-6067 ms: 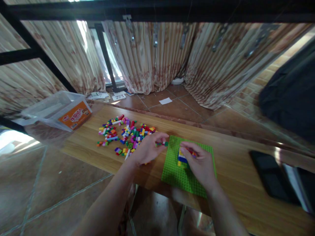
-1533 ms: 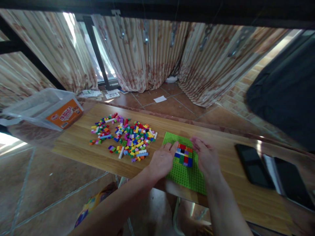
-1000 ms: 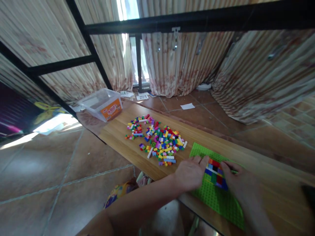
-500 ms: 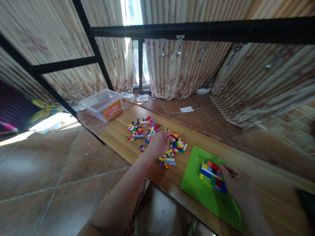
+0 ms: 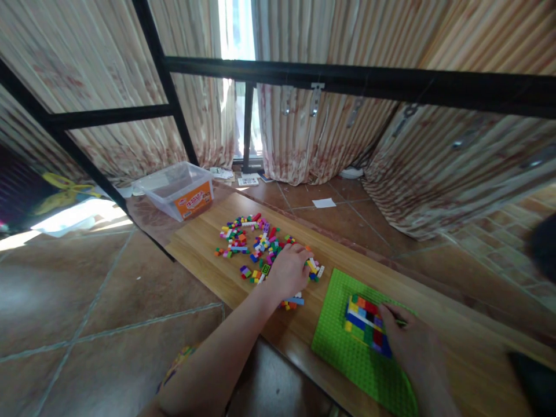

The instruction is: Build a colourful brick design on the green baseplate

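My left hand (image 5: 290,271) reaches palm down over a scattered pile of small toy building bricks (image 5: 260,246) on a wooden table. Its fingers are bent and slightly apart among the bricks; the fingertips are partly hidden, and no brick shows in them. To the right lies a green studded baseplate (image 5: 343,353). On it sits a multicoloured block of joined bricks (image 5: 367,321), with red, blue, yellow, green and white pieces. My right hand (image 5: 406,333) is closed at the right end of this block, thumb and fingers against it. Part of that end is hidden by the hand.
A clear plastic box (image 5: 178,191) with an orange label stands at the table's far left end. A dark flat object (image 5: 532,376) lies at the right. Black metal bars (image 5: 278,72) cross in front of curtains. White paper (image 5: 324,202) is on the tiled floor.
My left hand has moved slightly right and nearer over the brick pile, uncovering some bricks at its left. My right hand stays at the brick block. The whole view has shifted a little.
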The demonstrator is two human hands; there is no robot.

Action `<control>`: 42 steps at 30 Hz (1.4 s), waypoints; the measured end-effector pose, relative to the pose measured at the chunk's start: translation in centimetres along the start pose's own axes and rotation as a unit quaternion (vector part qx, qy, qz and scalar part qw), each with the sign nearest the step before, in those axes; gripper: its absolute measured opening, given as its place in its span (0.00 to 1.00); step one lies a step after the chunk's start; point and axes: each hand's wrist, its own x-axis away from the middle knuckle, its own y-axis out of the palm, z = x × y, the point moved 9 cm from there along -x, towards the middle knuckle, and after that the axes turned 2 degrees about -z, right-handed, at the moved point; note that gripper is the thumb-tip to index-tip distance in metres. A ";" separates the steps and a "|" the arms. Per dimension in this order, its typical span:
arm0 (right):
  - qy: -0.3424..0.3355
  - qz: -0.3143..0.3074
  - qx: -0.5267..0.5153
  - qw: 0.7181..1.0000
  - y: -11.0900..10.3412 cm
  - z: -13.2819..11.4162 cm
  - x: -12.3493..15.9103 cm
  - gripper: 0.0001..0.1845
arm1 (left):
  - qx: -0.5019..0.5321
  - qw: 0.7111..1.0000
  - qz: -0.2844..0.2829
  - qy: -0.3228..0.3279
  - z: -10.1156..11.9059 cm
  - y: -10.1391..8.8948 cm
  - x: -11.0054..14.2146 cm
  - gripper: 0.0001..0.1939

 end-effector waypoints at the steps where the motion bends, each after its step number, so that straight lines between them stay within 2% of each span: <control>1: -0.003 0.002 -0.001 1.000 0.0 0.0 0.0 0.27 | -0.004 1.000 0.000 0.005 0.2 0.2 -0.2 0.15; 4: -0.016 0.000 -0.012 1.000 0.2 -0.1 0.2 0.27 | -0.022 1.000 0.016 -0.004 -0.6 0.0 -1.0 0.17; 7: -0.019 -0.002 -0.024 1.000 0.3 0.0 0.3 0.28 | -0.047 0.997 0.044 -0.051 -2.9 -1.3 -2.0 0.19; 10: -0.018 -0.018 -0.039 0.999 0.6 0.0 0.4 0.28 | -0.066 0.995 0.036 -0.066 -4.3 -1.5 -2.9 0.21; 15: -0.031 -0.019 -0.044 0.998 0.4 -0.5 0.6 0.28 | -0.082 0.996 -0.006 -0.023 -2.3 0.5 -3.5 0.21; 18: -0.037 -0.020 -0.042 0.998 0.4 -0.7 0.8 0.28 | -0.097 0.994 -0.005 -0.042 -1.3 1.3 -3.5 0.22; 22: -0.049 -0.012 -0.051 0.997 0.2 -1.1 1.0 0.27 | -0.125 0.989 0.006 -0.083 -1.3 1.5 -3.7 0.24; 27: -0.062 -0.011 -0.065 0.996 -0.1 -1.4 1.1 0.25 | -0.150 0.984 -0.005 -0.092 -1.7 1.8 -3.7 0.17; 33: -0.053 -0.014 -0.059 0.997 0.0 -1.4 1.0 0.22 | -0.142 0.985 -0.002 -0.096 -2.2 0.9 -3.1 0.16; 37: -0.058 -0.009 -0.057 0.997 0.0 -1.5 1.1 0.22 | -0.140 0.984 -0.032 -0.108 -2.6 0.1 -2.8 0.16; 42: -0.063 -0.006 -0.052 0.997 0.0 -1.5 1.0 0.22 | -0.125 0.988 -0.035 -0.088 -2.4 -0.3 -2.4 0.16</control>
